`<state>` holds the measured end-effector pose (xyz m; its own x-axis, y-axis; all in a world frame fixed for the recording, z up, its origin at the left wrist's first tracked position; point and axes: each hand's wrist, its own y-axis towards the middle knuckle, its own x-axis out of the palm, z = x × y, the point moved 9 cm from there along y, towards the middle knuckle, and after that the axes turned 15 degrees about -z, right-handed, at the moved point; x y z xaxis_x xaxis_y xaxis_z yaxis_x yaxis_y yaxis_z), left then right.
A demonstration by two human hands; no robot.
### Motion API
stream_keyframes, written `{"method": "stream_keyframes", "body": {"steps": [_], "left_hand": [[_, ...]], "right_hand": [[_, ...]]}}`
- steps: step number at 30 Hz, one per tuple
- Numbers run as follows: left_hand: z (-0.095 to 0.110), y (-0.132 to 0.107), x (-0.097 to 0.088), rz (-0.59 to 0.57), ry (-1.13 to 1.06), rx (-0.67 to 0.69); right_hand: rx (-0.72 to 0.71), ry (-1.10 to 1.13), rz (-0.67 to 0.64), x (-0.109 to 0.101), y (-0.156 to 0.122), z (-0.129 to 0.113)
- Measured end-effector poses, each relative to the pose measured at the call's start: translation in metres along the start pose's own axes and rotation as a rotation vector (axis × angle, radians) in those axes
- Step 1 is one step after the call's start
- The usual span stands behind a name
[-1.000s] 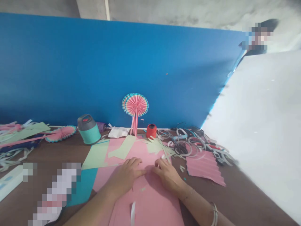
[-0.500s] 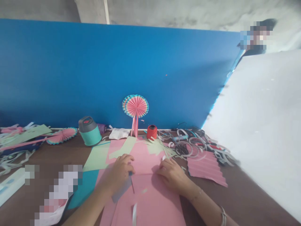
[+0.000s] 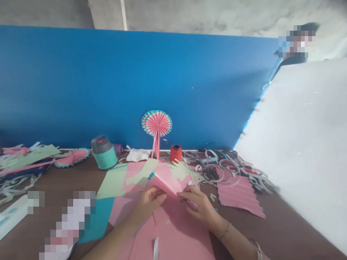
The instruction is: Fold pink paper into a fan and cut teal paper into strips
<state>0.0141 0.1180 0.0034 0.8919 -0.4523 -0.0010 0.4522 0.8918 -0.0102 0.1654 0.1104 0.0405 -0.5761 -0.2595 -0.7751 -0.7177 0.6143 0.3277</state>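
The left hand [image 3: 148, 201] is loosely curled just beside the pleated pink paper [image 3: 166, 186], its thumb stretched toward it; whether this grip touches the paper I cannot tell. The paper is in front of the person, slanting up and leftward above flat pink sheets [image 3: 173, 238], its blue-edged end highest. The right hand [image 3: 200, 206] has its grip closed, thumb and fingers pinching the lower right end.

It should handle as something very light: stiff along the folds, springy across them, inclined to fan open, easily creased or torn. A flat pinch across all the layers near an end looks safest, with a second one at the other end.

From the left, a lying fan [image 3: 72, 158] shows crimped blue edging, then comes a squat turquoise container [image 3: 105, 157] with a grey handled lid. Smooth pale green paper [image 3: 113, 181] overlaps a blue sheet [image 3: 98, 218]. A round fan [image 3: 158, 124] displays sharp radiating pleats beside a red spool [image 3: 176, 154]; farther right are looped cables [image 3: 217, 171] and a softly ridged pink sheet [image 3: 240, 195] on the brown tabletop [image 3: 244, 234].
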Motion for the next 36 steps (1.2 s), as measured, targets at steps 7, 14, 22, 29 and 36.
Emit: {"method": "stream_keyframes", "body": {"steps": [7,14,22,29,36], "left_hand": [[0.01,-0.007,-0.003,0.196,0.145,0.057],[0.051,-0.037,-0.026,0.508,0.862,0.261],[0.048,-0.016,0.035,0.077,1.445,0.243],[0.026,-0.011,0.036,-0.084,1.458,0.086],[0.017,-0.014,0.011,-0.069,1.263,0.006]], "right_hand": [[0.013,-0.269,-0.234,0.024,0.006,-0.019],[-0.102,-0.42,-0.011,0.005,-0.009,-0.031],[-0.032,-0.601,0.02,0.009,-0.009,-0.035],[0.124,-0.526,-0.209,0.025,0.002,0.002],[0.215,-0.349,-0.26,0.022,-0.004,0.02]]}}
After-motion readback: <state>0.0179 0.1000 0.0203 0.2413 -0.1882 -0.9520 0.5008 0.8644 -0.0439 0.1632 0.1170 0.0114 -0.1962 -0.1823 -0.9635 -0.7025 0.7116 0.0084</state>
